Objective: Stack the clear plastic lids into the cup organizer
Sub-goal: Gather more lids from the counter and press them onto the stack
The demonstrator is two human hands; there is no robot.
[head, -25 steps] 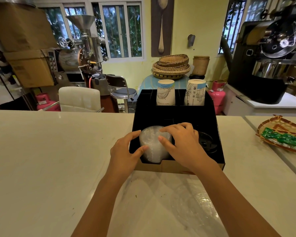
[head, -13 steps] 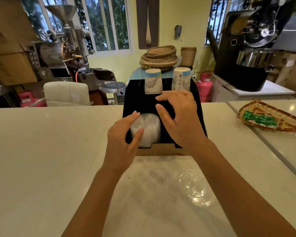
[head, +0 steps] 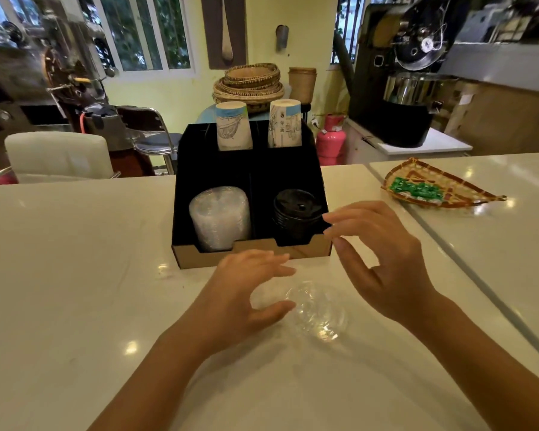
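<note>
Head view: both hands open and empty, left hand [head: 246,290] and right hand [head: 377,259] flanking the loose clear lid [head: 318,309] on the surface [head: 75,275] near the cup organizer [head: 249,256], whose near-left slot holds the lid stack [head: 220,217]; thin, slippery plastic could squirt out or deform under a hard pinch.

A stack of clear plastic lids [head: 220,217] stands upright in the front left compartment of the black cup organizer [head: 319,178], filling most of that slot and rising above its low brown front wall. The stack looks cloudy white where the lids nest together. On the white counter just in front of the organizer lie a few loose clear lids [head: 316,309], domed and glinting, overlapping one another and well apart from the stack.
</note>
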